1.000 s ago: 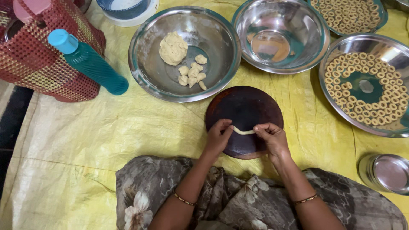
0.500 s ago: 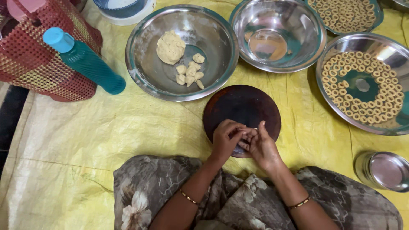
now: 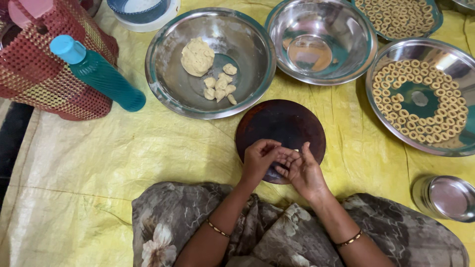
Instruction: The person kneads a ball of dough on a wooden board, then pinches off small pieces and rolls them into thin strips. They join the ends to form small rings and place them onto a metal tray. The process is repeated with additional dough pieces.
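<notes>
My left hand (image 3: 261, 159) and my right hand (image 3: 303, 169) meet over the near edge of a round dark wooden board (image 3: 277, 123). Their fingertips pinch a thin strip of pale dough (image 3: 295, 151), mostly hidden between the fingers. Beyond the board stands a steel bowl (image 3: 163, 59) holding a dough ball (image 3: 197, 56) and several small dough pieces (image 3: 220, 85). At the right, a steel plate (image 3: 420, 96) carries several dough rings (image 3: 445, 123) laid around its rim.
An empty steel bowl (image 3: 320, 39) sits at the back, with another plate of rings (image 3: 398, 17) behind it. A teal bottle (image 3: 99, 74) leans on a red woven basket (image 3: 44, 79) at left. A small steel container (image 3: 445, 198) stands near right. Yellow sheet (image 3: 99, 163) covers the floor.
One second ago my hands were apart with the dough strip stretched between them; they have come together, and the strip is now folded in between my fingertips.
</notes>
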